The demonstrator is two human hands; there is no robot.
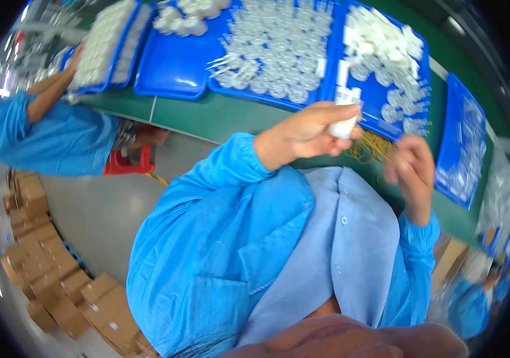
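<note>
My left hand is closed round a small white plastic bottle-like piece, held upright in front of my chest at the near edge of the blue trays. Its upper part is partly hidden by my thumb. To the right, my right hand is raised with its fingers curled in; whatever they hold, if anything, cannot be made out. Just beyond both hands lies a blue tray with white plastic parts and clear round parts with thin stems. Yellow rubber bands lie between my hands on the green table.
More blue trays line the green table: one has white round pieces, another clear stemmed parts. A further tray stands right. At left, a co-worker in a blue sleeve works near a red stool. Cardboard boxes cover floor.
</note>
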